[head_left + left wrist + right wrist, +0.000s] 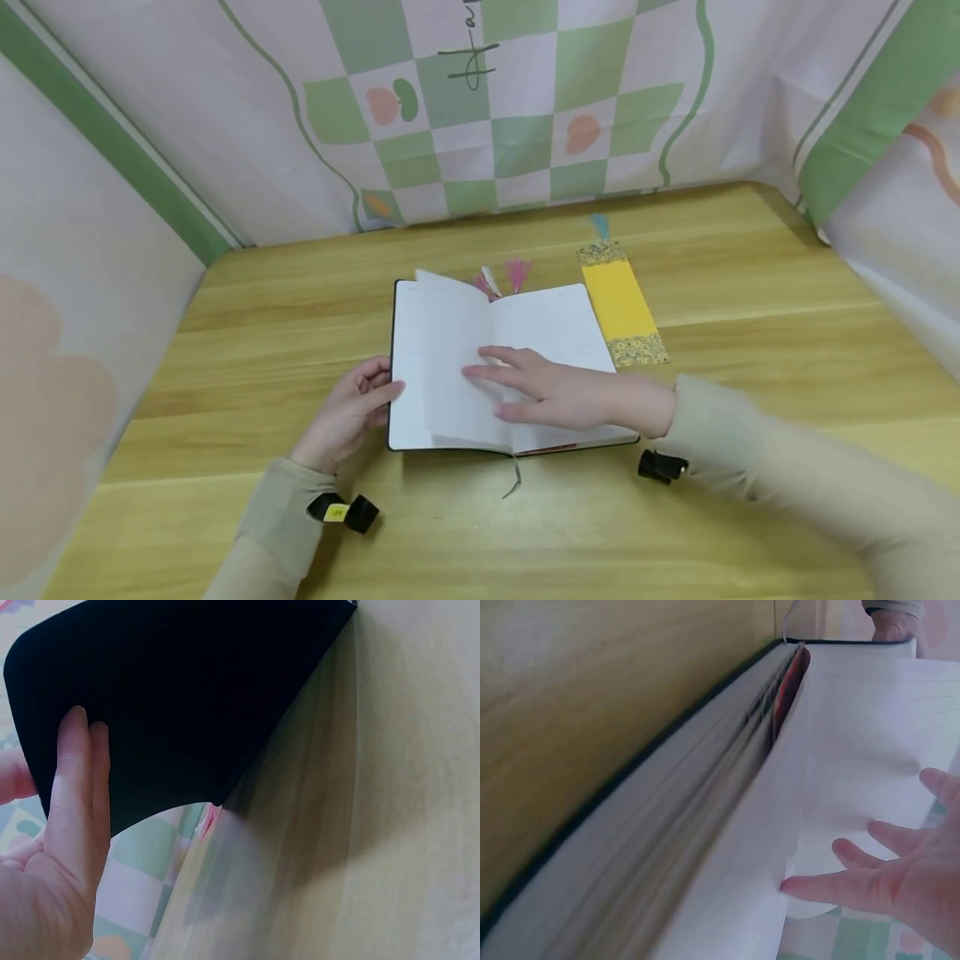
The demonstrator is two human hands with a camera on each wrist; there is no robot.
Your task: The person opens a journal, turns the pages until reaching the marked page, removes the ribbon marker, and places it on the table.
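Observation:
An open notebook [551, 333] with lined white pages lies in the middle of the table. My left hand [348, 412] grips its left edge, thumb on the page and fingers behind the black cover [180, 697], which tilts up off the table in the left wrist view. Across the right page reaches my right hand [558, 387], its fingers spread over the left-hand leaf near the spine. Pink and white tassels [517, 273] stick out at the notebook's top. Something red [791, 690] shows between the pages at the bottom edge, in the right wrist view.
A yellow bookmark [618, 300] with patterned ends and a blue tassel [601, 227] lies right beside the notebook. From the spine's bottom a thin ribbon [517, 473] hangs onto the wooden table [465, 542]. Behind stands a green and white checked cloth [517, 100].

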